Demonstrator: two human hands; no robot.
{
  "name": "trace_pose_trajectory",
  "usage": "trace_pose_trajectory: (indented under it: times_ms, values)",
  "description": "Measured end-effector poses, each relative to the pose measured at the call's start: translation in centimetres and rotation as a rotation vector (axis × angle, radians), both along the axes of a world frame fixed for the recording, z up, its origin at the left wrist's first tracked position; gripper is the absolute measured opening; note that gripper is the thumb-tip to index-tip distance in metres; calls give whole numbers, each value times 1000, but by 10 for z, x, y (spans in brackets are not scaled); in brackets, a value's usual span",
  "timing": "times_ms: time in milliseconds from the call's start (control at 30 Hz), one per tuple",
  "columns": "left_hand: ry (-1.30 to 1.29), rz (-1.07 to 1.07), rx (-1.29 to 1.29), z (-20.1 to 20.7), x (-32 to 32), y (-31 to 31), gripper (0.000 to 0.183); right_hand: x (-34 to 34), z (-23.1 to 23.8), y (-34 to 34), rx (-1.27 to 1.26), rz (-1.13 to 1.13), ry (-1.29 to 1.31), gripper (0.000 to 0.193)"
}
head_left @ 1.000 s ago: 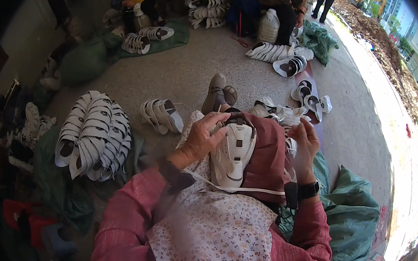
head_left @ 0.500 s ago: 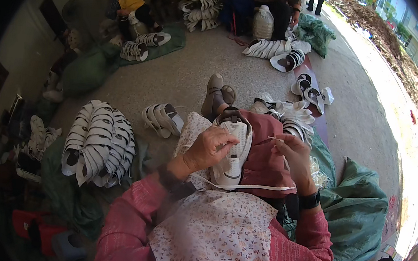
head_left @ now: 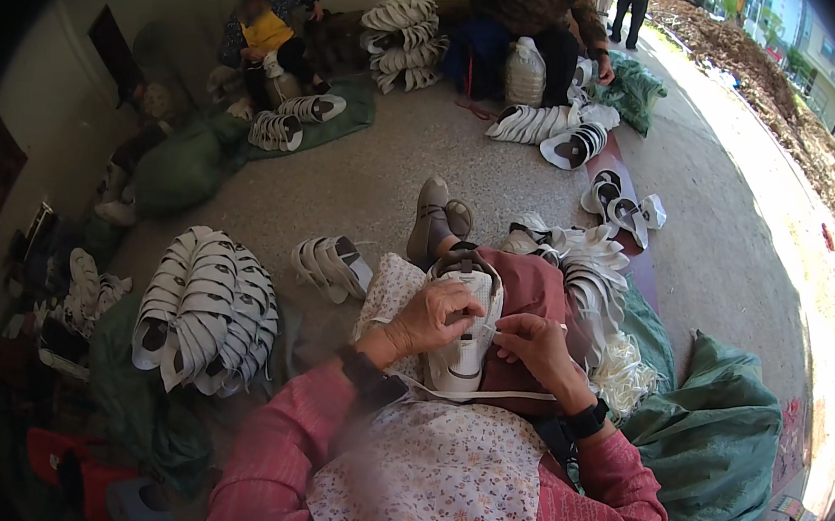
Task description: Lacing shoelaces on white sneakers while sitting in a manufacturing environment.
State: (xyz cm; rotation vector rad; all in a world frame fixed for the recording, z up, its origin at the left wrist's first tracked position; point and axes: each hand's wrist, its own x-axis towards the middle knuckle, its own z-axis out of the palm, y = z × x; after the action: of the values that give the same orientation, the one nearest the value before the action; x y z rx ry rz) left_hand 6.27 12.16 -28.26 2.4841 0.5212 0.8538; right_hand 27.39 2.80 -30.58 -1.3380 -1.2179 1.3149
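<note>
On my lap lies a white mesh shoe upper [head_left: 454, 369] with a dark collar, its toe end toward me. My left hand [head_left: 435, 320] rests over its left side, thumb and fingers pinched together above the front opening; what they hold is hidden. From the right, my right hand [head_left: 538, 349] pinches the tip of a white shoelace [head_left: 485, 398] close to the upper's right edge. That lace runs across the near end of the upper. Beneath it are my reddish trousers [head_left: 525, 289] and a flowered apron [head_left: 427, 472].
Stacked shoe uppers [head_left: 207, 311] stand left, beside a looser group [head_left: 334, 265]. More uppers [head_left: 593, 267] and a bundle of white laces [head_left: 625, 373] lie right of my lap, next to a green sack [head_left: 707, 439]. Across the floor, people [head_left: 546, 22] sit among further stacks.
My right hand has moved left with the lace tip, from apart to right beside the shoe upper. My left hand stays over the upper. The whole view has shifted slightly.
</note>
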Motion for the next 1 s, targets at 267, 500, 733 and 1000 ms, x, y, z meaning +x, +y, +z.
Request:
trace_pose_trajectory:
  times_ms: [267,500,733,1000]
  values:
    - [20,22,-295,1,1,0,21,3,0,-6,121,109,-116,9]
    - [115,-16,-67,3,1,1,18,3,-3,-10,125,67,32,8]
    - [139,-30,-141,7,3,0,13,7,-10,-10,112,25,103,10]
    - [153,12,-363,8,1,0,13,7,-13,-7,103,16,161,12]
